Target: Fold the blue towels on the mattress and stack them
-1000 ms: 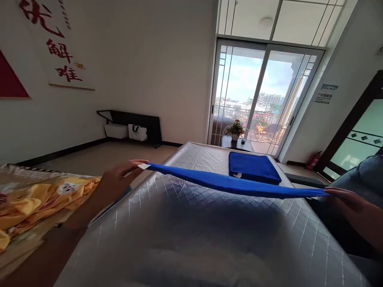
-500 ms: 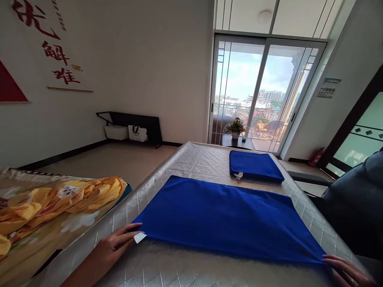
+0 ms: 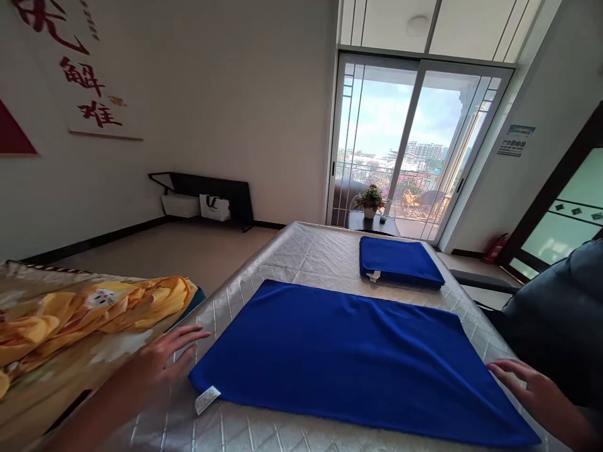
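A blue cloth [image 3: 348, 355] lies spread flat on the silver quilted mattress [image 3: 306, 251], a white label at its near left corner. My left hand [image 3: 162, 358] hovers just left of the cloth, fingers spread, holding nothing. My right hand [image 3: 534, 389] is off the cloth's right edge with its fingers apart and empty. A second blue cloth, folded [image 3: 398, 260], rests farther back on the mattress.
A yellow patterned fabric [image 3: 89, 311] lies on a surface at the left. A dark grey seat [image 3: 560, 314] stands to the right. Beyond the mattress are a small table with a potted plant [image 3: 370, 202], glass balcony doors [image 3: 409, 144] and a low black shelf [image 3: 207, 194].
The cloth went from being held stretched in the air to lying flat on the mattress. Both hands have let go of its corners and moved slightly outward.
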A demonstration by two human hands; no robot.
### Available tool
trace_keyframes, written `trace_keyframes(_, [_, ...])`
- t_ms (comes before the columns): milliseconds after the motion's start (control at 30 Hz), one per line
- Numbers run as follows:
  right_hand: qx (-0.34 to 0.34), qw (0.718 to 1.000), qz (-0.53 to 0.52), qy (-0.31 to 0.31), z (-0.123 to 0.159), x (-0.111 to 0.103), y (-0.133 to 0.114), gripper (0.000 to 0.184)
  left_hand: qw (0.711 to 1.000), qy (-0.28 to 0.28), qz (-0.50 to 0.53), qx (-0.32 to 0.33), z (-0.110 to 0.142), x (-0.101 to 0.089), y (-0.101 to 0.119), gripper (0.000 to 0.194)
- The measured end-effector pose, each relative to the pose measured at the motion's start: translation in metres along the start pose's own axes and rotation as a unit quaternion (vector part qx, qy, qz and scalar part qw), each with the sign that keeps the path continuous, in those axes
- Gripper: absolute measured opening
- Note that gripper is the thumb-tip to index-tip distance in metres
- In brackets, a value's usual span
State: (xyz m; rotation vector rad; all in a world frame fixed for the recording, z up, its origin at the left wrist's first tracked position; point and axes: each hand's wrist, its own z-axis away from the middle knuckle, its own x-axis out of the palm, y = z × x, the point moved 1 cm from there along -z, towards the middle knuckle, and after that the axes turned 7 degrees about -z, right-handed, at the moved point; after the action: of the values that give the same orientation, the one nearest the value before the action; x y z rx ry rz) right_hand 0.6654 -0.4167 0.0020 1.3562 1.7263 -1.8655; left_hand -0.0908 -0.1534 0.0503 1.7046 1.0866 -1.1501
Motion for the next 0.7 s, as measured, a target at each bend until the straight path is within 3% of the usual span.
trace_keyframes(67, [0.043, 0.998, -0.034, -0.031, -0.043, 0.004, -0.030, 0.050, 0.998, -0.030, 0.042, 0.028, -0.042, -0.004, 0.021, 0.052])
trace_keyframes(167, [0.082, 0.996, -0.012, 0.024, -0.094, 0.024, -0.059, 0.053, 0.997, -0.059, 0.041, 0.034, -0.106, 0.007, 0.059, 0.046])
trace_keyframes(300, [0.108, 0.990, 0.014, 0.087, -0.120, 0.058, -0.058, 0.054, 0.999, -0.038, -0.002, -0.002, -0.158, 0.047, 0.084, 0.040])
trace_keyframes(500, [0.079, 0.988, -0.001, 0.130, -0.124, 0.076, -0.025, 0.047, 0.997, 0.026, -0.058, -0.042, -0.164, 0.097, 0.079, 0.041])
trace_keyframes(700, [-0.003, 0.995, -0.049, 0.092, -0.134, 0.074, -0.010, 0.054, 0.998, 0.049, -0.045, -0.017, -0.165, 0.106, 0.069, 0.041])
